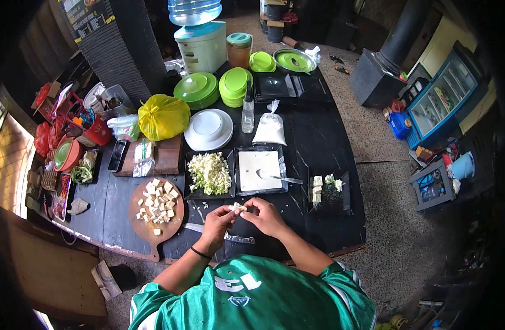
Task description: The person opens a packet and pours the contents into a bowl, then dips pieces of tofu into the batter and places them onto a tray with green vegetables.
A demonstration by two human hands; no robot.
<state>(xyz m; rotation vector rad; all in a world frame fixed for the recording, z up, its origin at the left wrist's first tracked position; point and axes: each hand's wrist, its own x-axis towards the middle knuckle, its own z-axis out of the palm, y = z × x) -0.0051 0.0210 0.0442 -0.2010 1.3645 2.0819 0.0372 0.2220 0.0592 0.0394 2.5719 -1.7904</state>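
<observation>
Close to the table's near edge, my left hand (pixel 217 223) and my right hand (pixel 265 218) pinch a small pale cube (pixel 237 207) between their fingertips. Under my hands lies a knife (pixel 194 227). To the left, a round wooden board (pixel 145 223) bears many pale cubes. Beyond my hands are a black plate of chopped greens and white shreds (pixel 209 173) and a black dish of white batter (pixel 257 169) with a spoon (pixel 280 177) in it. Several cubes (pixel 317 190) sit in a row on a black plate (pixel 338 204) at the right.
Behind the dishes stand white plates (pixel 208 130), a yellow bag (pixel 163 117), a glass bottle (pixel 247 113), a bag of white powder (pixel 270 130) and green plates (pixel 196 91). A wooden block (pixel 170 157) lies at the left. The table's right edge (pixel 356 157) borders the floor.
</observation>
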